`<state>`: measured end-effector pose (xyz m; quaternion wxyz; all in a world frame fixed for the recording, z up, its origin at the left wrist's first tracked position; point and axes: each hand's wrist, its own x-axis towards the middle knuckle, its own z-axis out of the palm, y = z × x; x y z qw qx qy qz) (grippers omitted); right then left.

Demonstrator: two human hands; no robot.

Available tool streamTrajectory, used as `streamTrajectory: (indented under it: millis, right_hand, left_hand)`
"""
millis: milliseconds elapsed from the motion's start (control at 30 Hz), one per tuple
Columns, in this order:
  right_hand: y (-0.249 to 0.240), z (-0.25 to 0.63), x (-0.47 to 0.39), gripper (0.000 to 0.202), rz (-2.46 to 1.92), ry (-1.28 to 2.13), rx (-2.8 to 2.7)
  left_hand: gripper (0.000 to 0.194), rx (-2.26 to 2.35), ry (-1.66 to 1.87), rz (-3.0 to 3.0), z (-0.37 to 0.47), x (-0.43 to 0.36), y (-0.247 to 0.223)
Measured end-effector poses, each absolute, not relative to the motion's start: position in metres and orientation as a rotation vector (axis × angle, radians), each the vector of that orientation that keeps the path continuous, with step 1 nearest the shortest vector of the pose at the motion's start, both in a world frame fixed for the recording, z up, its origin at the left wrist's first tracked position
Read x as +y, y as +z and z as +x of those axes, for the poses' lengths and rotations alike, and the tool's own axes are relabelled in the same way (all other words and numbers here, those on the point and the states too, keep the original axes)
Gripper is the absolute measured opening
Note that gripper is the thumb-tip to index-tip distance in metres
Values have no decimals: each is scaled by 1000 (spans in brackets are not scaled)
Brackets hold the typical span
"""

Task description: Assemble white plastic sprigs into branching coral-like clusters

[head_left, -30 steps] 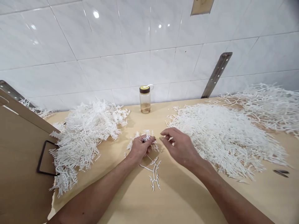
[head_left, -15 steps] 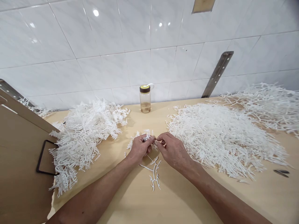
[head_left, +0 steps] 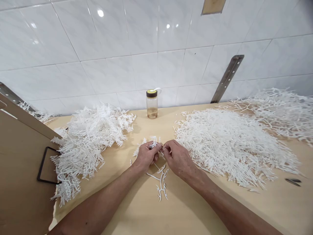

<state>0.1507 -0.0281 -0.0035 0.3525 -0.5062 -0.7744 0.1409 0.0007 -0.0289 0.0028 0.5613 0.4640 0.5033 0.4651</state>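
Note:
My left hand (head_left: pixel 146 155) is closed on a small white plastic sprig (head_left: pixel 153 142), whose feathery tip sticks up above the thumb. Close against it, my right hand (head_left: pixel 176 156) pinches with thumb and forefinger at the sprig's end; what lies between those fingertips is too small to make out. Just below both hands a white branched plastic stem (head_left: pixel 161 184) lies flat on the table (head_left: pixel 181 209). Some loose white sprigs (head_left: pixel 139 147) lie behind my left hand, partly hidden by it.
A heap of white sprigs (head_left: pixel 90 140) stands at left beside a cardboard box (head_left: pixel 24 169). Another heap of white pieces (head_left: pixel 234 143) spreads at right, with branched stems (head_left: pixel 286 111) behind. A water bottle (head_left: pixel 152 106) stands near the wall; small metal snips (head_left: pixel 292 181) lie far right.
My right hand's fingers have drawn in slightly, the forefinger bending closer to the thumb. My left hand and the sprig stay nearly where they were.

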Motion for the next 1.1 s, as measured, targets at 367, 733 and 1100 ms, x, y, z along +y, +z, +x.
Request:
streamTrajectory:
  millis: [367,733,1100]
  right_hand:
    - [2,147,-29,16,-901,466,-2033]
    - [20,144,-43,13,-949,343,-1950]
    - [39,236,2,16,-1417,-17,-1456]
  left_hand:
    - [47,1211,1207,1077,7,-30,2]
    - [41,1263,1220,1246,-2,-24,-2]
    - [46,1298,1090,1352,-2,-25,-3]
